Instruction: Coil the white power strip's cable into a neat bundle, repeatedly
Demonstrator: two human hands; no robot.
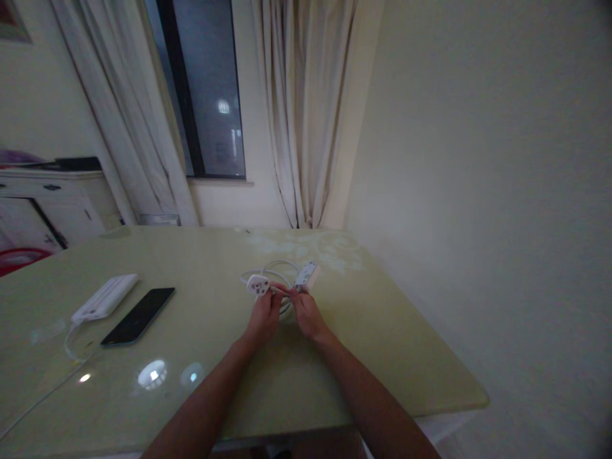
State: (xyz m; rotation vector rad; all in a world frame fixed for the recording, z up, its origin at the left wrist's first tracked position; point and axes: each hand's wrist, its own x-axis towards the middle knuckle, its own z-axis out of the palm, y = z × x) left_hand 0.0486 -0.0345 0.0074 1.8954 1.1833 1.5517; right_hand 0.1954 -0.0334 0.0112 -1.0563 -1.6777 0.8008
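Above the middle of the table, my left hand [266, 312] is closed on a white cable [282, 262] close to its round-edged plug [259, 285], whose face is turned toward me. Right beside it, my right hand [306, 311] pinches the same cable just below a small white power strip [306, 275], which tilts up and to the right. Loops of the cable stand out behind and below the fingers. The two hands nearly touch at the fingertips. Exactly how the cable runs between the fingers is hidden.
A black phone [138, 317] lies on the glossy table [382, 363] at left. Beside it is a white power bank [106, 298] with a cord trailing to the near left edge. A wall [478, 191] borders the right side; curtains [310, 115] hang behind.
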